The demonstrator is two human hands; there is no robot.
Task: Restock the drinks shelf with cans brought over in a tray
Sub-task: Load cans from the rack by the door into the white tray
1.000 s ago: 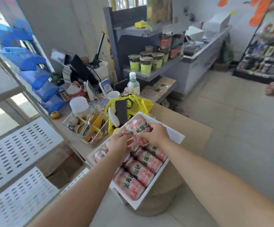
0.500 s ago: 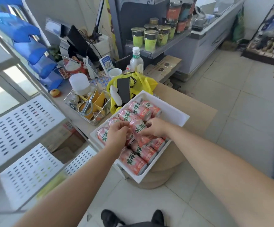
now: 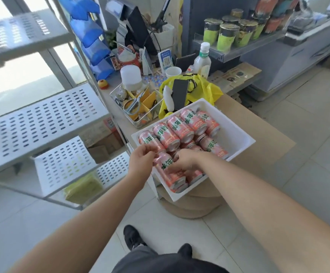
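Observation:
A white tray (image 3: 241, 134) sits on a cardboard-topped stand and holds several pink cans with green lettering lying on their sides. Both my hands meet over the tray's near end. My right hand (image 3: 183, 160) curls its fingers over one pink can (image 3: 165, 166) that lies on top of the others. My left hand (image 3: 142, 160) pinches the same can at its upper end, by the tray's left rim. The white perforated drinks shelf (image 3: 42, 123) stands to the left, its tiers bare.
A clear organiser with scissors (image 3: 136, 105), a yellow bag (image 3: 205, 89) with a black phone (image 3: 179, 93) and a white bottle (image 3: 202, 60) crowd the counter behind the tray. Green cups (image 3: 227, 36) stand on a grey shelf at the back. My shoes (image 3: 132, 237) are on the tiled floor.
Both hands brought the held can down from above the tray's far end to its near end, onto the other cans. My view tilted downward.

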